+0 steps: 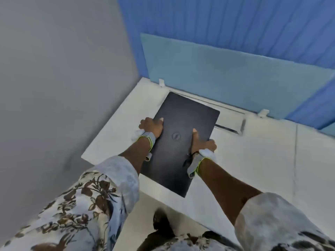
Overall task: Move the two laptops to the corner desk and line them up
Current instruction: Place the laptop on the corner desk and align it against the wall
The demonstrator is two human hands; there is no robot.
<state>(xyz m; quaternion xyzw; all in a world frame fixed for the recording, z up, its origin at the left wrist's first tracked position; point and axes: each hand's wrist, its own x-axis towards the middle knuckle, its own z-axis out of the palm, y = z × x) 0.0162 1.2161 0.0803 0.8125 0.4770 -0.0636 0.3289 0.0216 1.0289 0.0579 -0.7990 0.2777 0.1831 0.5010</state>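
A closed black laptop (183, 122) with a round logo on its lid is held over the white corner desk (253, 160), long side pointing away from me. My left hand (151, 126) grips its left edge, thumb on the lid. My right hand (200, 142) grips its right edge, thumb stretched across the lid. The near end of the laptop reaches the desk's front edge. Whether it rests on the desk or hovers just above, I cannot tell. Only one laptop is visible.
A light blue divider panel (226, 73) stands along the desk's back edge on two white brackets. A cable slot (232, 124) runs in front of it. A grey wall (63, 78) lies to the left, and a blue ribbed wall (217, 20) behind.
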